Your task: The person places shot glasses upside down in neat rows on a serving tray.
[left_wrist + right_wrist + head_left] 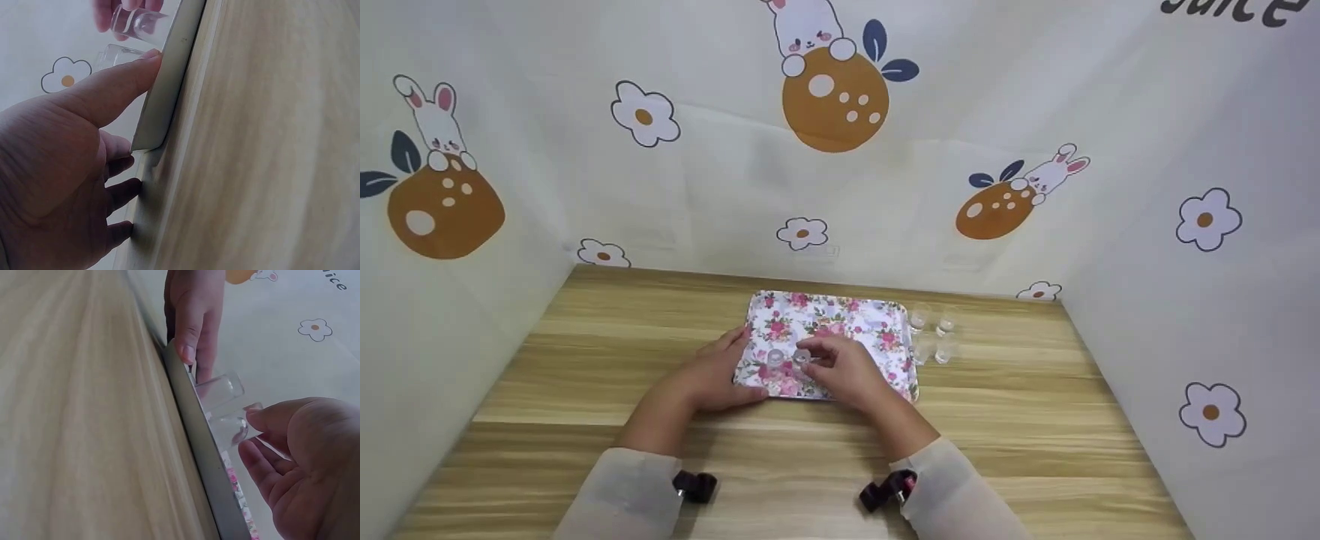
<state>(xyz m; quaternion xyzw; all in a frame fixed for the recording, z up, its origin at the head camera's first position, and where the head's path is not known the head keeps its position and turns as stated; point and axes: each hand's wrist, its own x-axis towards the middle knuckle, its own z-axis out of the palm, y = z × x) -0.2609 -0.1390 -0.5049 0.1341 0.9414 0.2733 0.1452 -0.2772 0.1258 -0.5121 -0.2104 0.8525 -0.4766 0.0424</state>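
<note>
A white tray with a pink rose pattern [840,307] lies on the wooden table. My left hand [709,375] is at its left front corner, thumb at the front rim and fingers along the left side. In the left wrist view, that thumb [121,84] is nearly straight against the rim. Two small clear glasses stand side by side on the tray's left part. Beside the left glass [775,358], my right hand [847,371] pinches the other glass [229,430] between thumb and fingers near its upper end.
Several more small clear glasses [943,352] stand in two rows just off the tray's right edge. Cloth walls [720,187] printed with rabbits, oranges and flowers enclose the wooden table [1005,420] at the back and both sides.
</note>
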